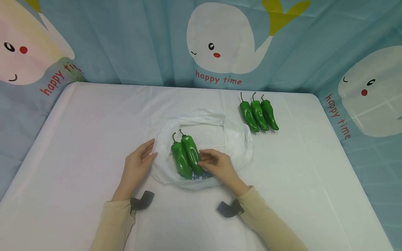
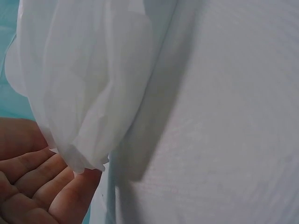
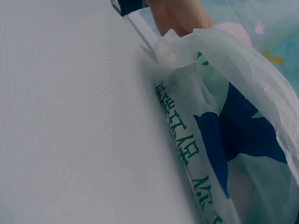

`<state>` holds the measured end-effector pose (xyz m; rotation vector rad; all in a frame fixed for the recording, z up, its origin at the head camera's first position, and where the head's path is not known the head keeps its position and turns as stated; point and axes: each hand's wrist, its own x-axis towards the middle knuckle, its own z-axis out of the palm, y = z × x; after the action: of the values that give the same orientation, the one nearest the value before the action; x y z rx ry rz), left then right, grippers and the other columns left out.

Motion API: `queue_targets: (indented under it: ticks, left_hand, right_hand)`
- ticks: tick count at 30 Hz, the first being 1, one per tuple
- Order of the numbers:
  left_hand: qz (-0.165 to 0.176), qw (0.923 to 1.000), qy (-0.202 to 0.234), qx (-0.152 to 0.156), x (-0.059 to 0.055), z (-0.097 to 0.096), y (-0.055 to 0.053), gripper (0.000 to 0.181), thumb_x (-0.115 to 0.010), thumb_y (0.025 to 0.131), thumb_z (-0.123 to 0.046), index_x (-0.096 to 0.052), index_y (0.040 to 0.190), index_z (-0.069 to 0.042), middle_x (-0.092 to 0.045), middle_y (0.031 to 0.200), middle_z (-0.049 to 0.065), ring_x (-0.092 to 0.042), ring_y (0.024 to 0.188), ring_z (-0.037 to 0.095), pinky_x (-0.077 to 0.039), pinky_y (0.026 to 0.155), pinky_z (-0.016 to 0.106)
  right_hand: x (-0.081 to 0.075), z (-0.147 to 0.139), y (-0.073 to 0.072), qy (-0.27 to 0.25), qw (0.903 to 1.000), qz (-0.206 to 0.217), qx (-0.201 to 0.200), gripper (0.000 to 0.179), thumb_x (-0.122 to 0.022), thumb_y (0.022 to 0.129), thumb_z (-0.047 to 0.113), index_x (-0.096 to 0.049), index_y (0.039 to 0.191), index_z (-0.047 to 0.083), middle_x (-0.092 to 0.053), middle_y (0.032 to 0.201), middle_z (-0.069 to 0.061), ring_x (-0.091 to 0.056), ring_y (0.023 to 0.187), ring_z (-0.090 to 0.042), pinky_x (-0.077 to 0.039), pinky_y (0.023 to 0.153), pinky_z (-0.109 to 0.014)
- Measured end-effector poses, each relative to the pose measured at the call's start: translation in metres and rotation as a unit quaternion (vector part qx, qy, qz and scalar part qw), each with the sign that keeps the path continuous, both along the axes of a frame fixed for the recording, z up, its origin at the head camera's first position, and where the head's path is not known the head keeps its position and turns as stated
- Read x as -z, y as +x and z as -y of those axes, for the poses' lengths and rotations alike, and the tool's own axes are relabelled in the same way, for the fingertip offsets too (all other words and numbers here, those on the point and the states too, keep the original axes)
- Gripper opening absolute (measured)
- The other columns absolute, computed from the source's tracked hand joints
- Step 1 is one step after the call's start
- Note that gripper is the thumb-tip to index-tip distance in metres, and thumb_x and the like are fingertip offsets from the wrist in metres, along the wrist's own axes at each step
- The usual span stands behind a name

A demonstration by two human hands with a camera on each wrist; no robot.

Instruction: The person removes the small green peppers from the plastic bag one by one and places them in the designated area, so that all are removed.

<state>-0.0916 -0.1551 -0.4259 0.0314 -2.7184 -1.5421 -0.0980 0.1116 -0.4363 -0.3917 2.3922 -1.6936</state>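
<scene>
A white plastic bag [image 1: 240, 146] lies on the table with its mouth spread wide. Two glossy green peppers [image 1: 181, 160] lie side by side inside it, stems pointing away. At the bag's left rim, my left hand [image 1: 136, 165] pinches the thin plastic between thumb and fingers; the left wrist view shows this pinch on the bag edge [image 2: 88, 135]. My right hand [image 1: 220, 165] is over the bag's opening, thumb and fingers apart, fingertips at the right side of the nearer pepper. The right wrist view shows the bag's printed side [image 3: 219, 140], not the right hand's fingers.
Three more green peppers [image 1: 258, 113] lie in a row on the white table [image 1: 298, 167], beyond the bag to the right. A blue curtain [image 1: 141, 42] with whale pictures hangs along the table's far edge and sides.
</scene>
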Motion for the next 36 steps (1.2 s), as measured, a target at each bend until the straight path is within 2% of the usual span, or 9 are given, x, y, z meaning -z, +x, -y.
queue_targets:
  ticks: [5, 13, 21, 26, 33, 36]
  left_hand:
    - [-0.005, 1.0, -0.002, -0.001, 0.001, 0.001, 0.0, 0.044, -0.06, 0.09, 0.0, -0.05, 0.132, 0.004, -0.053, 0.129, 0.024, -0.055, 0.115, 0.035, -0.048, 0.094, 0.027]
    - [-0.006, 1.0, 0.001, 0.0, 0.001, 0.001, -0.001, 0.044, -0.06, 0.09, 0.0, -0.05, 0.133, 0.004, -0.053, 0.13, 0.024, -0.055, 0.116, 0.036, -0.048, 0.095, 0.029]
    - [-0.002, 1.0, -0.003, -0.002, 0.002, 0.002, 0.0, 0.044, -0.061, 0.09, 0.0, -0.05, 0.133, 0.003, -0.053, 0.13, 0.023, -0.055, 0.116, 0.035, -0.048, 0.095, 0.028]
    - [-0.004, 1.0, -0.002, -0.001, 0.002, 0.002, 0.0, 0.044, -0.061, 0.09, 0.0, -0.05, 0.132, 0.003, -0.054, 0.129, 0.023, -0.055, 0.116, 0.035, -0.048, 0.095, 0.028]
    - [-0.007, 1.0, -0.002, 0.0, 0.003, 0.001, -0.001, 0.043, -0.061, 0.09, -0.001, -0.051, 0.132, 0.003, -0.054, 0.129, 0.023, -0.056, 0.115, 0.035, -0.048, 0.095, 0.029]
    - [-0.008, 1.0, -0.002, 0.001, 0.003, 0.001, -0.001, 0.043, -0.061, 0.09, -0.001, -0.051, 0.132, 0.003, -0.054, 0.129, 0.023, -0.056, 0.115, 0.035, -0.048, 0.094, 0.029]
  right_hand:
    - [-0.001, 0.002, 0.0, 0.024, 0.9995, 0.022, -0.004, 0.046, -0.077, 0.078, 0.012, -0.06, 0.12, -0.001, -0.067, 0.105, -0.014, -0.067, 0.09, -0.023, -0.058, 0.079, -0.023]
    - [0.0, 0.006, 0.001, 0.056, 0.9982, 0.02, 0.007, 0.05, -0.081, 0.074, 0.016, -0.062, 0.118, 0.001, -0.068, 0.103, -0.01, -0.067, 0.088, -0.019, -0.058, 0.077, -0.021]
    - [0.003, 0.007, 0.001, 0.056, 0.9984, 0.01, 0.001, 0.046, -0.08, 0.074, 0.012, -0.064, 0.115, -0.001, -0.069, 0.103, -0.014, -0.068, 0.085, -0.021, -0.058, 0.074, -0.018]
    - [0.003, 0.006, 0.001, 0.038, 0.9992, 0.009, 0.005, 0.042, -0.078, 0.076, 0.008, -0.064, 0.113, -0.003, -0.069, 0.101, -0.016, -0.068, 0.083, -0.023, -0.058, 0.074, -0.019]
    - [0.004, 0.001, -0.001, -0.008, 0.9982, -0.012, 0.058, 0.035, -0.076, 0.077, 0.004, -0.066, 0.111, -0.002, -0.069, 0.098, -0.015, -0.067, 0.086, -0.025, -0.059, 0.078, -0.025]
    - [0.003, -0.003, -0.002, -0.009, 0.9959, -0.034, 0.083, 0.032, -0.076, 0.078, 0.005, -0.068, 0.109, 0.001, -0.07, 0.098, -0.011, -0.067, 0.087, -0.022, -0.058, 0.078, -0.026]
